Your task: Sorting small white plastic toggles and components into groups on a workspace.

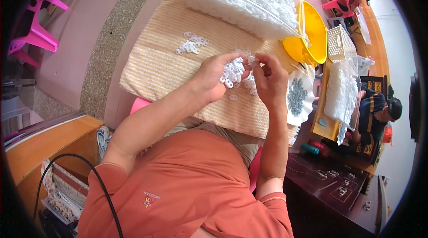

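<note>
My left hand (209, 77) is cupped palm up, fingers curled around a handful of small white two-holed plastic pieces (232, 72). Close beside its fingertips, my right hand (273, 80) pinches with thumb and forefinger at what looks like one small white piece (251, 59). Below both hands lies a striped beige towel (156, 55). On it, a small pile of the same white pieces (192, 44) sits beyond my left hand. More loose pieces (252, 87) lie between and under my hands, partly hidden, and a single piece (233, 97) rests nearer me.
A clear bin (249, 8) heaped with white pieces stands at the far side, a yellow basin (318, 33) to its right. Small grey parts (296, 96) lie on a white sheet at right. Farther right, a person (374, 108) sits by another filled bin (341, 91).
</note>
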`<state>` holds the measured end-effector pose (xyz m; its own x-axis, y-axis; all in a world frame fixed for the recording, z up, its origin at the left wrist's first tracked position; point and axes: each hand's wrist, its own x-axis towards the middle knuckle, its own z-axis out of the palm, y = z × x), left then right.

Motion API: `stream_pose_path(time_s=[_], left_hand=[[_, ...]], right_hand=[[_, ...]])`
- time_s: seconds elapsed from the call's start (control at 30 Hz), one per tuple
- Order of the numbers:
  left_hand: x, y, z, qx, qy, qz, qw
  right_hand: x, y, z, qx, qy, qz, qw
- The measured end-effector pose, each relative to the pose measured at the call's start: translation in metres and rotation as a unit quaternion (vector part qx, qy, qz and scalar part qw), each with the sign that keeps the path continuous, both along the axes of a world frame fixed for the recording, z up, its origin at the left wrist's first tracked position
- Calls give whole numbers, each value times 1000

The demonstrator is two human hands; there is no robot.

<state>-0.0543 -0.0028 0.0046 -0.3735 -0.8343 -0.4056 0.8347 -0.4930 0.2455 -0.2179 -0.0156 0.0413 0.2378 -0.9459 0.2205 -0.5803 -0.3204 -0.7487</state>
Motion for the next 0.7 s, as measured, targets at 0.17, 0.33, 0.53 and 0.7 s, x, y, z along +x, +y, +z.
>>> stream_pose_path(time_s=[0.17, 0.33, 0.53, 0.7], left_hand=[[1, 0, 4, 2, -12, 2, 1000], [2, 0, 3, -11, -20, 1, 1000], [0, 0, 0, -12, -11, 1, 1000], [2, 2, 3, -21, -2, -11, 1000]], right_hand=[[-7, -1, -4, -24, -56, -43, 997], [-18, 4, -1, 18, -13, -35, 999], [-11, 17, 1, 2, -5, 7, 1000], [13, 34, 11, -5, -35, 66, 997]])
